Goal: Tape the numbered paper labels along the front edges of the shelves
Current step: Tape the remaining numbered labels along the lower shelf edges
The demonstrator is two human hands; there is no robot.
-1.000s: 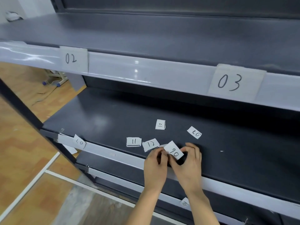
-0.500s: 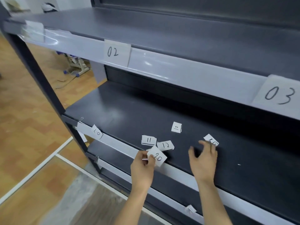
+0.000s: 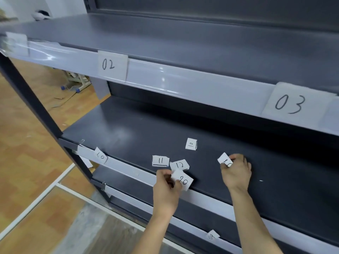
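- The middle shelf (image 3: 128,132) carries label 11 (image 3: 160,160), label 12 (image 3: 179,165) and label 10 (image 3: 191,144) loose near its front edge, within our reach.
- Our left hand (image 3: 166,191) pinches label 06 (image 3: 183,180) at that edge, probably positioning it.
- Our right hand (image 3: 236,173) pinches label 08 (image 3: 225,160) near the same edge, likely next.

Left hand (image 3: 166,193) bare; right hand (image 3: 236,173) bare; forearms (image 3: 256,226) bare

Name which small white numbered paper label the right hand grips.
The white paper label reading 08 upside down, pinched by the right hand; the left hand holds label 06; label 10, label 11 and label 12 lie loose.
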